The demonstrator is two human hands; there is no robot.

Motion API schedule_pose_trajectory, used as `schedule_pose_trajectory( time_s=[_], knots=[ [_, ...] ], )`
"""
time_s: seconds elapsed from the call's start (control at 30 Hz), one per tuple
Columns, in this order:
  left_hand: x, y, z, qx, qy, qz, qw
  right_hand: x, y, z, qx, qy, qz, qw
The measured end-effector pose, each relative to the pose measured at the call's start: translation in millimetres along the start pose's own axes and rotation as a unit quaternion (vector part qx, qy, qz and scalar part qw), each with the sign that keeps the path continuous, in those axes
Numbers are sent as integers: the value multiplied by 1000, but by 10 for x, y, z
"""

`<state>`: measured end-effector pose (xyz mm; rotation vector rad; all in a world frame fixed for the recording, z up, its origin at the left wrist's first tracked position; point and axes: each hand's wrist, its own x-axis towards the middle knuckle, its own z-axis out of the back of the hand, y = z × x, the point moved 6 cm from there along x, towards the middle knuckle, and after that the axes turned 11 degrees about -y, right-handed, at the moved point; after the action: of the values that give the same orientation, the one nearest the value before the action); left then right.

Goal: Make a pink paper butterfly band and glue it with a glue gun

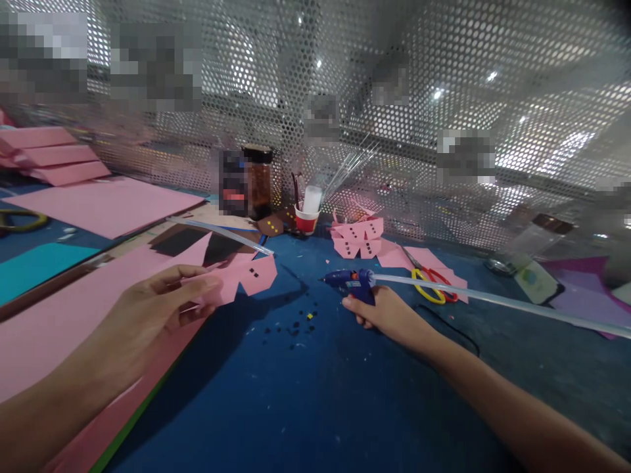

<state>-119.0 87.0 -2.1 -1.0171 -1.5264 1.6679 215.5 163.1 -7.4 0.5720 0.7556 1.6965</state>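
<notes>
My left hand point(172, 299) is closed on a folded pink paper cutout point(259, 276) with two small black squares near its outer edge. Fingers of my right hand point(377, 312) wrap the handle of a blue glue gun point(348, 281), whose nozzle points left toward the cutout, a gap apart. A long clear glue stick point(473, 299) runs out of the gun's back to the right. On the blue table between my hands lie tiny black paper squares point(296, 325) and a yellow one point(309, 316). Farther back stand similar pink cutouts point(359, 236) bearing black squares.
Yellow-and-red scissors point(434, 286) lie right of the glue gun, near its black cord point(456, 328). A red-and-white cup point(307, 220) and a dark-lidded jar point(259, 180) stand by the perforated metal screen point(315, 72). Large pink sheets point(108, 203) cover the left side; purple paper point(586, 289) lies far right.
</notes>
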Motion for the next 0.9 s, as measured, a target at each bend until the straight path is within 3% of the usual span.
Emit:
schedule_pose_trajectory(
  time_s=[0.9],
  knots=[
    [8,20,-10,10,12,-10,1000,14,2,-9,-13,-3,6,1000]
  ],
)
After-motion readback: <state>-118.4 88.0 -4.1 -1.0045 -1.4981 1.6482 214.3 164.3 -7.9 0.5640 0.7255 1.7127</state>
